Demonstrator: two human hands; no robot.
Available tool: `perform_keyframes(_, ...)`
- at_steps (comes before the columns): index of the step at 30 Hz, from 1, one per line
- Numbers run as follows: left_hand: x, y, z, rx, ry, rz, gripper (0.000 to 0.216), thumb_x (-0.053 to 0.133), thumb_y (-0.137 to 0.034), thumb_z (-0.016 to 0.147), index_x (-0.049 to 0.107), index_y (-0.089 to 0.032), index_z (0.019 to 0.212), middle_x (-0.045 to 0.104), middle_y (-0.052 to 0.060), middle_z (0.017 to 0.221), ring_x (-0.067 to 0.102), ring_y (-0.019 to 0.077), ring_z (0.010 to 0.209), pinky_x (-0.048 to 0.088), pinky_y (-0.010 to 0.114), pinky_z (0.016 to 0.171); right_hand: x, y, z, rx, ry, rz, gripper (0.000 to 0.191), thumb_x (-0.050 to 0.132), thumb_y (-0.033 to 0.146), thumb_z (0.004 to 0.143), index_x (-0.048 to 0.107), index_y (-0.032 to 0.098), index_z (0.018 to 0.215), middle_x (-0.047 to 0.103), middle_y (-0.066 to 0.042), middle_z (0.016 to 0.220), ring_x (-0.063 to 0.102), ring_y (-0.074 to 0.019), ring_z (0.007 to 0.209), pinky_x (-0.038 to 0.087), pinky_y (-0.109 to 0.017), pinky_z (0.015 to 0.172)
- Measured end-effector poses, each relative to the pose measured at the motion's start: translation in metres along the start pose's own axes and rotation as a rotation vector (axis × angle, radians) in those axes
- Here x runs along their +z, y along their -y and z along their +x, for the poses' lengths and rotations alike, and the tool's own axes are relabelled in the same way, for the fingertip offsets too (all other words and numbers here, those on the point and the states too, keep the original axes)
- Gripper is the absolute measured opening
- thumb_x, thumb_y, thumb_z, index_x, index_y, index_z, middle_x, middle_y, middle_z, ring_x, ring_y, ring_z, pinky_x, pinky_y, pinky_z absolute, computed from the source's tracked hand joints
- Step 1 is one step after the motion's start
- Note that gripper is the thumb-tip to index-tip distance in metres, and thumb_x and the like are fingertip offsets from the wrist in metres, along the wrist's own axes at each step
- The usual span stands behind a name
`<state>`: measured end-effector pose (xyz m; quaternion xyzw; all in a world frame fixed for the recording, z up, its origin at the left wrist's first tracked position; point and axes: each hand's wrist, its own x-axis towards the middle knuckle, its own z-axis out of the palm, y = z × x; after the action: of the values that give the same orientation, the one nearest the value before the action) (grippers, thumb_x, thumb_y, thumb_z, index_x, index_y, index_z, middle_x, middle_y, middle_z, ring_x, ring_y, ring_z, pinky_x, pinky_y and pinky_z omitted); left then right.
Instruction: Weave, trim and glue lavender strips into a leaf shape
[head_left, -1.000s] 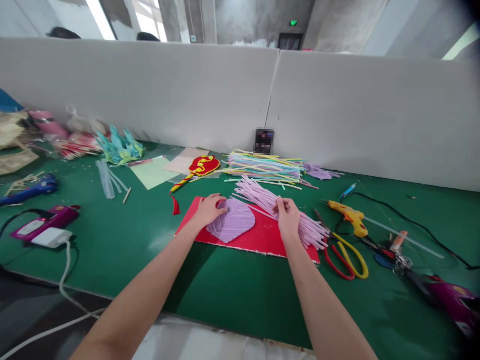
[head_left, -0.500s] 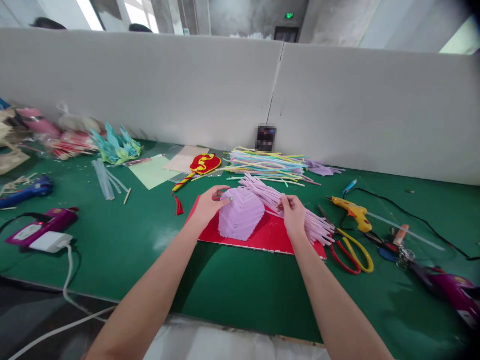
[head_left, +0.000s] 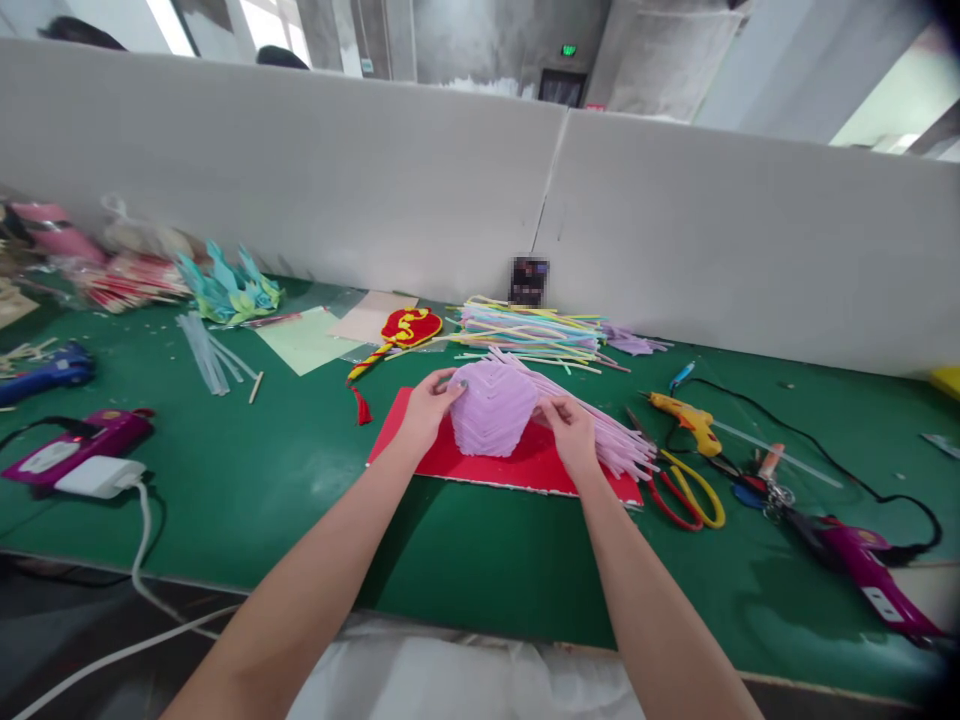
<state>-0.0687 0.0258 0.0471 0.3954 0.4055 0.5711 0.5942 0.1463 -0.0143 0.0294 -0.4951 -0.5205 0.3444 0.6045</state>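
A lilac leaf-like piece (head_left: pixel 491 415) with chevron ridges, seemingly formed of pipe cleaners, is held up at a tilt above a red board (head_left: pixel 525 472). My left hand (head_left: pixel 429 408) pinches its upper left edge, thumb in front. At the opposite edge, my right hand (head_left: pixel 568 430) has its thumb and fingers closed on the right corner. Behind the right hand a bundle of lilac pipe cleaners (head_left: pixel 619 440) lies slanting across the board, partly covered by the piece and the hand.
Scissors (head_left: pixel 686 495) and a yellow glue gun (head_left: pixel 686 420) lie to the right. Multicoloured pipe cleaners (head_left: pixel 525 330) and a red-and-yellow fan-shaped ornament (head_left: pixel 409 325) lie behind. Power strips (head_left: pixel 82 450) flank the workspace, with cords trailing. A grey partition (head_left: pixel 300 180) closes off the back.
My right hand has moved left from the lilac bundle to the right edge of the leaf-like piece. That piece has risen slightly and turned. The view has shifted a little.
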Motion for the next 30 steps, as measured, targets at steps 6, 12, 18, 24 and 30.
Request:
perform_keyframes(6, -0.002, 0.007, 0.003, -0.039, -0.010, -0.076, 0.043, 0.080, -0.024, 0.055, 0.063, -0.018, 0.094, 0.069, 0.001, 0.082, 0.062, 0.0135, 0.074, 0.046, 0.023, 0.067, 0.001, -0.007, -0.001, 0.115, -0.057, 0.130, 0.028, 0.067, 0.046, 0.069, 0.065, 0.019, 0.078, 0.070, -0.003, 0.076, 0.067, -0.0214, 0.076, 0.056, -0.041, 0.073)
perform_keyframes(12, -0.001, 0.009, 0.007, -0.149, 0.069, -0.235, 0.053, 0.048, -0.062, 0.077, 0.066, -0.016, 0.095, 0.070, 0.009, 0.095, 0.063, 0.0236, 0.096, 0.049, 0.033, 0.082, 0.003, -0.008, 0.000, 0.158, 0.000, 0.094, 0.030, 0.069, 0.046, 0.067, 0.067, 0.018, 0.077, 0.071, -0.004, 0.076, 0.067, -0.0221, 0.078, 0.057, -0.039, 0.072)
perform_keyframes(18, 0.006, 0.011, 0.003, -0.212, 0.089, -0.330, 0.023, 0.064, -0.028, 0.076, 0.067, -0.013, 0.093, 0.071, 0.010, 0.097, 0.062, 0.0239, 0.100, 0.045, 0.034, 0.092, 0.003, -0.010, 0.000, 0.164, 0.003, 0.127, 0.033, 0.068, 0.046, 0.067, 0.066, 0.016, 0.079, 0.071, -0.004, 0.077, 0.068, -0.0225, 0.079, 0.058, -0.039, 0.071)
perform_keyframes(24, 0.002, 0.018, 0.006, -0.201, 0.060, -0.361, 0.021, 0.066, -0.017, 0.073, 0.066, -0.013, 0.093, 0.072, 0.009, 0.092, 0.065, 0.0221, 0.093, 0.046, 0.036, 0.092, -0.004, -0.005, 0.002, 0.157, -0.077, 0.109, 0.025, 0.069, 0.040, 0.069, 0.064, 0.018, 0.079, 0.072, -0.003, 0.079, 0.070, -0.0199, 0.074, 0.059, -0.032, 0.066)
perform_keyframes(30, -0.001, 0.020, 0.010, -0.213, 0.044, -0.362, 0.019, 0.064, -0.017, 0.076, 0.066, -0.013, 0.095, 0.071, 0.009, 0.095, 0.064, 0.0215, 0.095, 0.046, 0.036, 0.094, -0.047, 0.014, 0.011, 0.281, -0.395, -0.345, 0.033, 0.050, 0.044, 0.083, 0.066, 0.017, 0.074, 0.067, 0.003, 0.056, 0.069, -0.0125, 0.063, 0.055, -0.022, 0.056)
